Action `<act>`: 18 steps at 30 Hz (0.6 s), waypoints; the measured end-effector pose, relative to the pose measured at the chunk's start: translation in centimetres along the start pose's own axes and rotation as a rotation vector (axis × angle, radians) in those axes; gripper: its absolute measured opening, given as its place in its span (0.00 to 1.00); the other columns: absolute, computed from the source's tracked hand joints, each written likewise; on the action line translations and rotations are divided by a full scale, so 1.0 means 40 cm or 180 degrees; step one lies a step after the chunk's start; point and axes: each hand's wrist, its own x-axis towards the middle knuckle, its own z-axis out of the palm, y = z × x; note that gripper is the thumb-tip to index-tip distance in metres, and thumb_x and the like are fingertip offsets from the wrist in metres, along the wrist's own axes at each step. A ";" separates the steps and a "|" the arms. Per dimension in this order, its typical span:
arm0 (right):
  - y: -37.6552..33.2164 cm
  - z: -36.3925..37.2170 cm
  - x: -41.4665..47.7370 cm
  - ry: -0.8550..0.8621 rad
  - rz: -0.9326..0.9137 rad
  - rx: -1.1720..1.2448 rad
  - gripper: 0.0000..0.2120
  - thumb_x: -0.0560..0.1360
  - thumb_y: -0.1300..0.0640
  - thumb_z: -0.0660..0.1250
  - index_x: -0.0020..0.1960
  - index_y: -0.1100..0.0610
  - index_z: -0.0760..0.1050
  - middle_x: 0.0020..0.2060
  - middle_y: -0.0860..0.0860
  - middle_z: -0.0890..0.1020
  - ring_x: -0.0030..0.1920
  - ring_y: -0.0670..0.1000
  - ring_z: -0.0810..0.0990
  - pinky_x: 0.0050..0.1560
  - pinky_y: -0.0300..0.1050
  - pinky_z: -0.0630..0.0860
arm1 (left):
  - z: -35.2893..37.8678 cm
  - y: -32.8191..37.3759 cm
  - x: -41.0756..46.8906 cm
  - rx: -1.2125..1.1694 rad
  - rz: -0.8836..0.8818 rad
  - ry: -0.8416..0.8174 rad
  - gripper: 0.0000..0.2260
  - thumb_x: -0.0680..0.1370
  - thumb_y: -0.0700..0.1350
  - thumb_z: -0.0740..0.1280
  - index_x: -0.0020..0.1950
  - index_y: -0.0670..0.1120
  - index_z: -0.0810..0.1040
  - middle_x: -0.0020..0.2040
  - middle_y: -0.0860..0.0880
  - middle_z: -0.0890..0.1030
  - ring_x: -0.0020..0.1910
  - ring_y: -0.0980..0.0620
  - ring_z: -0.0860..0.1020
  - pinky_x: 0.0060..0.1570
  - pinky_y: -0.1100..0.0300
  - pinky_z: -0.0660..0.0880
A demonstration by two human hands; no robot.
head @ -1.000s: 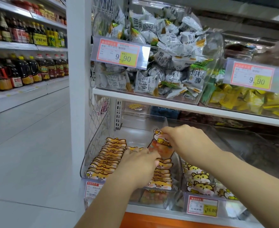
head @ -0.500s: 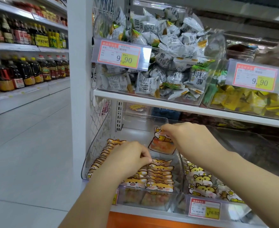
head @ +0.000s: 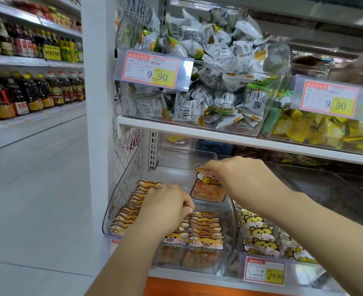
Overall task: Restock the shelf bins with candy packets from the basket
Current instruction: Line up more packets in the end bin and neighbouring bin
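Observation:
A clear plastic bin [head: 120,189] on the lower shelf holds rows of orange cartoon-cat candy packets [head: 206,229]. My right hand [head: 238,176] pinches the top of one upright candy packet [head: 208,190] at the back of the bin's right row. My left hand [head: 167,208] lies over the packets between the two rows, fingers curled down onto their tops. Whether it grips one I cannot tell. The basket is out of view.
A second bin [head: 300,272] of yellow cartoon packets stands to the right. The shelf [head: 197,133] above carries bins of white-wrapped candies [head: 208,90] and yellow candies [head: 317,129] with price tags. A white post [head: 97,124] and an aisle with bottle shelves [head: 31,92] lie left.
The view drew slightly closer. My right hand lifted the upright packet further back in the bin. My left hand slid left and back over the rows.

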 end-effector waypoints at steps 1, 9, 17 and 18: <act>-0.001 0.001 0.001 -0.0004 -0.0002 0.0008 0.20 0.82 0.59 0.58 0.70 0.42 0.66 0.56 0.48 0.82 0.53 0.55 0.82 0.41 0.47 0.74 | 0.002 -0.002 0.003 0.0015 -0.0026 0.0015 0.05 0.80 0.55 0.67 0.51 0.62 0.83 0.57 0.58 0.78 0.59 0.52 0.74 0.62 0.51 0.69; 0.007 0.004 0.016 -0.0031 -0.0163 -0.0037 0.22 0.80 0.60 0.62 0.69 0.42 0.67 0.55 0.47 0.83 0.52 0.55 0.82 0.41 0.47 0.76 | 0.000 -0.031 0.006 0.0002 -0.0213 0.0098 0.09 0.82 0.52 0.63 0.58 0.61 0.82 0.61 0.60 0.80 0.61 0.55 0.76 0.64 0.50 0.70; -0.007 0.020 0.021 -0.0263 -0.0205 -0.0043 0.26 0.80 0.62 0.60 0.73 0.41 0.64 0.58 0.49 0.82 0.53 0.56 0.82 0.41 0.45 0.72 | -0.002 -0.035 0.015 0.0046 -0.0282 0.0070 0.07 0.81 0.53 0.65 0.53 0.60 0.83 0.55 0.59 0.83 0.57 0.56 0.78 0.64 0.51 0.69; -0.003 0.016 0.022 -0.0214 -0.0193 -0.0040 0.26 0.79 0.62 0.61 0.72 0.41 0.64 0.57 0.49 0.82 0.53 0.56 0.82 0.41 0.46 0.73 | -0.004 -0.037 0.015 0.0024 -0.0291 0.0089 0.06 0.80 0.52 0.66 0.51 0.59 0.82 0.53 0.59 0.83 0.56 0.56 0.78 0.64 0.52 0.69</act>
